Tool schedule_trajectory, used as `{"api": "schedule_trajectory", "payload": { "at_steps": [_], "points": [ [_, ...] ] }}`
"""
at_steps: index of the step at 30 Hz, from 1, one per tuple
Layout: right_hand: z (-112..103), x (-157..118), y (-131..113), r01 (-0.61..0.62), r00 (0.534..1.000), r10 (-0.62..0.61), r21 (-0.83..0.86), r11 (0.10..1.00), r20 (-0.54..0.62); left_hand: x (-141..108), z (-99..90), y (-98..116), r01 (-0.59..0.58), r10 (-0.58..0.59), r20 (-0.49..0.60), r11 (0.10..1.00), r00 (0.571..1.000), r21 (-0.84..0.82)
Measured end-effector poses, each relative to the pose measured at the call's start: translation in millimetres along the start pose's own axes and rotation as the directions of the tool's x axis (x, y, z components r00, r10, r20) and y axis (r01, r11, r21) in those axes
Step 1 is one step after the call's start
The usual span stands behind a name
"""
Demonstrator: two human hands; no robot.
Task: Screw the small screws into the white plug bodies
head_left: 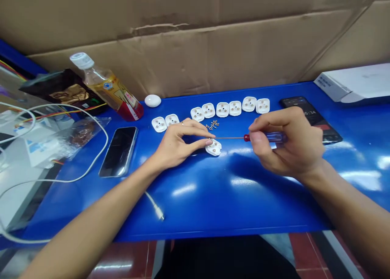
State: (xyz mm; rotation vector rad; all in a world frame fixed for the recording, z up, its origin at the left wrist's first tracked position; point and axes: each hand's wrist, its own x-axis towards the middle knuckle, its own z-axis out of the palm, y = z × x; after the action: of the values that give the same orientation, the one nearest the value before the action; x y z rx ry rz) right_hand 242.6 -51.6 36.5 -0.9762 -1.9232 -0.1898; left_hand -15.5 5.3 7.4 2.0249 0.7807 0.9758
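Observation:
My left hand [181, 144] pinches the near edge of a small white plastic plug piece [215, 149] with brass-coloured metal parts in it, low over the blue table. In my right hand [283, 141] is a screwdriver [246, 138] with a red-collared, clear handle. Its thin shaft runs level to the left, and the tip reaches my left fingertips at the top of the white piece. Whether the tip sits in a screw I cannot tell. Just behind lies a little heap of small brass-coloured screws [213, 125]. Similar white pieces [222, 109] stand in a row farther back.
On the left are a phone [118, 152], a tilted drink bottle [112, 90], a white cable [106, 139] and a plastic bag. A white oval object [152, 100] lies near the cardboard wall [183, 55]. Another phone [310, 116] and a white box [356, 82] are at right.

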Motion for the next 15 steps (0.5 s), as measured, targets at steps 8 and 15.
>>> {"api": "schedule_trajectory", "payload": {
  "at_steps": [8, 15],
  "points": [
    [-4.1, 4.7, 1.8, 0.058, 0.984, -0.058, 0.005, 0.998, 0.167, -2.3, -1.2, 0.8, -0.174, 0.173, 0.029, 0.942, 0.984, 0.288],
    [-3.7, 4.3, 0.1, -0.037, 0.981, 0.030, 0.031, 0.999, 0.192, -6.4, -1.6, 5.2, -0.319, 0.352, 0.049, 0.768, 0.935, 0.556]
  ]
}}
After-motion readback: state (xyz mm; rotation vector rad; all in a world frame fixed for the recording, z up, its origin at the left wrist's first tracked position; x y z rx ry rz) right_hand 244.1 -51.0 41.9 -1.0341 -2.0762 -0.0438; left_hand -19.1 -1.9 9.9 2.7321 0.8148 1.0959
